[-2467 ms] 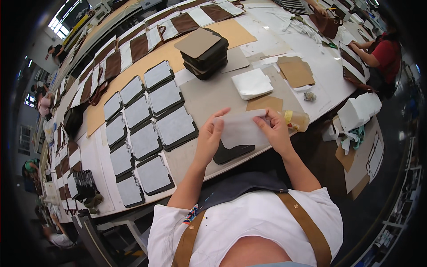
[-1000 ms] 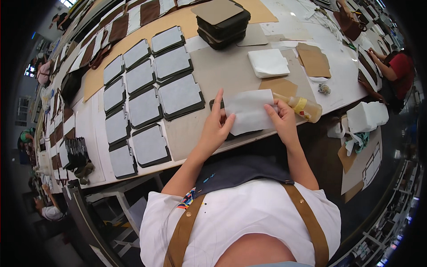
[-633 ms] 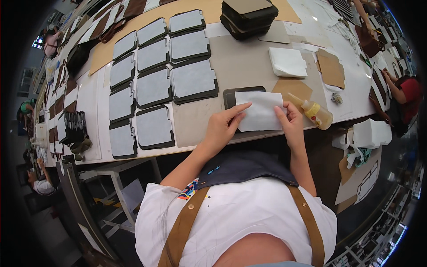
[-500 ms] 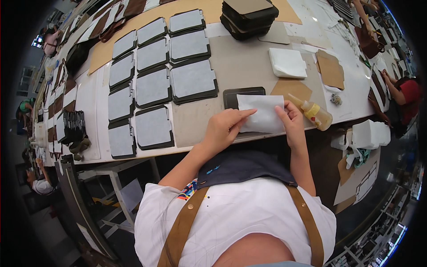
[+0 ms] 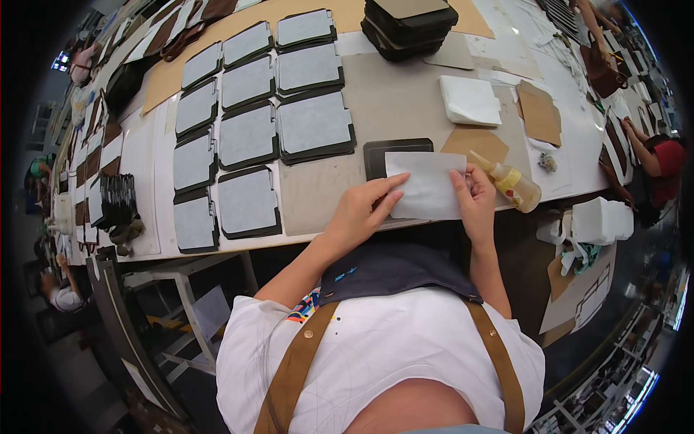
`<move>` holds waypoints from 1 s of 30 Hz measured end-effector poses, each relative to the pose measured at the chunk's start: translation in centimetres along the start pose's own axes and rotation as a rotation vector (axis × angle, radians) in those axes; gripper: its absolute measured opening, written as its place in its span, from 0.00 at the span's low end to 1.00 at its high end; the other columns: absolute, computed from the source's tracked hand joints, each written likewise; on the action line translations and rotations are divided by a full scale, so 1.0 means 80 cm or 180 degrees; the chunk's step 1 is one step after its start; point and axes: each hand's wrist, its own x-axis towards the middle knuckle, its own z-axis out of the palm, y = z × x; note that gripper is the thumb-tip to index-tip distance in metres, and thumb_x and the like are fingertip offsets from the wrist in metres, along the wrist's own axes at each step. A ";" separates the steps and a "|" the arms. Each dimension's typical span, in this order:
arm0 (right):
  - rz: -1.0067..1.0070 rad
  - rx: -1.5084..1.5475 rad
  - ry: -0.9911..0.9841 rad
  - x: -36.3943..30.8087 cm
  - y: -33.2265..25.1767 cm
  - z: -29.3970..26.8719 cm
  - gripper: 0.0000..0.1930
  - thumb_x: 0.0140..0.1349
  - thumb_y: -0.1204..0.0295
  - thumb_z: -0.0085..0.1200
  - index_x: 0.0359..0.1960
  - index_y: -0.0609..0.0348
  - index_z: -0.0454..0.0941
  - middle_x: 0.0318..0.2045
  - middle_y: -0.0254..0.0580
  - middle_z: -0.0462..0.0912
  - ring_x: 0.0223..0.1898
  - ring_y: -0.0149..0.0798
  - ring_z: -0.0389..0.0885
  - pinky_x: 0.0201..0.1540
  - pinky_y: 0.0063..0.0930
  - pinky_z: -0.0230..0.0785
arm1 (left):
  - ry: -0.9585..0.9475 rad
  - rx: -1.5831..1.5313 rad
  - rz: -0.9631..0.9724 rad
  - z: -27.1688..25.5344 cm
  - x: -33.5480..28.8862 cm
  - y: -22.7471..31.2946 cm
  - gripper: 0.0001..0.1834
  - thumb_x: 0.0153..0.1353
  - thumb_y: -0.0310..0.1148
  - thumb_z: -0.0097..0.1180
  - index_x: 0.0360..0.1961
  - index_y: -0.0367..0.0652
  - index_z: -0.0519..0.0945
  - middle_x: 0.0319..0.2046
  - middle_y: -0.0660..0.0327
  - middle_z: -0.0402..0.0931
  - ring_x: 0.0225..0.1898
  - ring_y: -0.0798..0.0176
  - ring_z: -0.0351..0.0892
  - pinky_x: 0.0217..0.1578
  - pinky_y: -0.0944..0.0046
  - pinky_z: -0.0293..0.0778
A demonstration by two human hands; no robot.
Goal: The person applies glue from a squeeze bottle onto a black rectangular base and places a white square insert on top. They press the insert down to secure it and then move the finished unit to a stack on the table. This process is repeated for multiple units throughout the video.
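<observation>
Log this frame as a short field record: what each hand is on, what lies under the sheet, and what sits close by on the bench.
left hand: left hand flat on the left end of the white sheet
right hand: right hand pinches the sheet's right edge
under sheet: dark panel, partly covered
right of hands: glue bottle lying on its side
left of hands: grey-faced panels laid in rows
far side: stack of dark pieces, folded white cloth
surface: workbench
</observation>
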 end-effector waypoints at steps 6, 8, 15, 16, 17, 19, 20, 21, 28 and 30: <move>-0.0111 -0.0855 0.0187 0.008 0.014 0.008 0.08 0.70 0.72 0.59 0.39 0.66 0.78 0.28 0.33 0.84 0.29 0.19 0.75 0.33 0.18 0.67 | 0.0503 0.0631 0.0212 0.009 -0.007 -0.012 0.18 0.68 0.30 0.59 0.59 0.46 0.82 0.38 0.51 0.85 0.25 0.64 0.75 0.32 0.65 0.74; -0.0154 -0.1163 0.0188 0.014 0.020 0.013 0.08 0.68 0.71 0.60 0.38 0.66 0.79 0.26 0.36 0.83 0.27 0.22 0.75 0.32 0.21 0.66 | 0.0699 0.0834 0.0241 0.010 -0.010 -0.016 0.18 0.68 0.30 0.60 0.58 0.47 0.83 0.34 0.51 0.84 0.23 0.60 0.75 0.30 0.63 0.74; -0.0500 -0.1755 0.0225 0.028 0.018 0.037 0.10 0.66 0.69 0.62 0.37 0.63 0.79 0.23 0.45 0.82 0.21 0.38 0.75 0.29 0.30 0.66 | 0.0997 0.1196 0.0170 0.004 -0.010 -0.032 0.18 0.66 0.34 0.62 0.56 0.46 0.84 0.26 0.50 0.81 0.21 0.56 0.76 0.27 0.60 0.73; -0.0495 -0.1812 0.0216 0.029 0.017 0.039 0.10 0.66 0.68 0.62 0.37 0.63 0.79 0.23 0.45 0.82 0.21 0.38 0.75 0.28 0.31 0.66 | 0.1004 0.1228 0.0157 0.003 -0.009 -0.035 0.18 0.66 0.34 0.62 0.56 0.46 0.84 0.26 0.50 0.81 0.22 0.56 0.76 0.27 0.59 0.73; -0.0490 -0.1869 0.0209 0.030 0.016 0.040 0.10 0.66 0.68 0.62 0.37 0.63 0.79 0.23 0.45 0.82 0.21 0.39 0.75 0.28 0.31 0.66 | 0.1009 0.1259 0.0145 0.002 -0.008 -0.038 0.18 0.66 0.34 0.62 0.56 0.45 0.84 0.26 0.50 0.81 0.22 0.56 0.77 0.27 0.59 0.73; -0.0494 -0.1950 0.0208 0.031 0.016 0.041 0.10 0.66 0.68 0.62 0.37 0.63 0.79 0.23 0.45 0.82 0.21 0.40 0.75 0.27 0.32 0.66 | 0.1003 0.1295 0.0123 0.002 -0.007 -0.040 0.18 0.66 0.35 0.62 0.56 0.44 0.84 0.26 0.50 0.81 0.22 0.55 0.78 0.28 0.59 0.73; -0.0503 -0.1973 0.0210 0.032 0.016 0.041 0.10 0.66 0.68 0.62 0.37 0.63 0.79 0.23 0.46 0.81 0.21 0.40 0.75 0.27 0.32 0.66 | 0.0995 0.1301 0.0111 0.002 -0.007 -0.041 0.18 0.66 0.34 0.62 0.56 0.44 0.84 0.26 0.50 0.81 0.23 0.55 0.78 0.28 0.58 0.73; -0.0510 -0.1996 0.0214 0.032 0.016 0.041 0.10 0.66 0.68 0.62 0.37 0.63 0.79 0.23 0.46 0.81 0.21 0.41 0.75 0.27 0.32 0.66 | 0.0985 0.1307 0.0100 0.002 -0.007 -0.041 0.18 0.66 0.34 0.62 0.56 0.44 0.84 0.27 0.50 0.82 0.23 0.55 0.79 0.28 0.58 0.74; -0.0589 -0.2102 0.0229 0.036 0.025 0.038 0.11 0.66 0.67 0.63 0.37 0.63 0.79 0.23 0.48 0.81 0.22 0.48 0.77 0.28 0.35 0.67 | 0.0945 0.1306 0.0039 0.003 -0.005 -0.044 0.19 0.65 0.35 0.63 0.56 0.43 0.83 0.29 0.51 0.84 0.24 0.55 0.81 0.30 0.59 0.75; -0.0619 -0.2109 0.0218 0.037 0.026 0.037 0.11 0.66 0.67 0.62 0.38 0.63 0.79 0.23 0.49 0.81 0.23 0.50 0.78 0.29 0.36 0.68 | 0.0938 0.1314 0.0014 0.004 -0.005 -0.045 0.19 0.65 0.35 0.63 0.56 0.43 0.83 0.29 0.51 0.84 0.24 0.54 0.81 0.30 0.59 0.75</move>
